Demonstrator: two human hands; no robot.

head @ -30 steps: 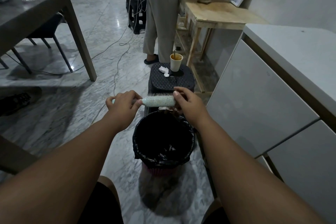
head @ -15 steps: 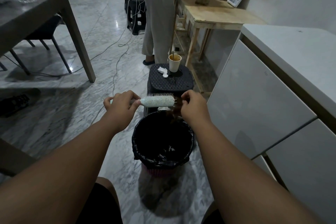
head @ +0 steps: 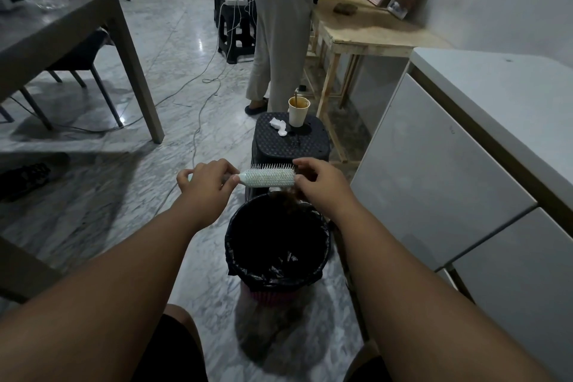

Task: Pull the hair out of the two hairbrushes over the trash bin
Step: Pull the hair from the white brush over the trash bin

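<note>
The left hand point(head: 206, 183) is closed around the handle of a white hairbrush point(head: 268, 177) and holds it flat, bristles up. The right hand point(head: 322, 184) is at the other end of the brush, its fingers pinching a brown clump of hair point(head: 290, 197) that hangs under the tip. The brush and the hair are right above the far rim of the trash bin point(head: 277, 281), which has a black bag in it. Behind the bin is a black stool point(head: 291, 143) with a paper cup point(head: 298, 112) on top.
</note>
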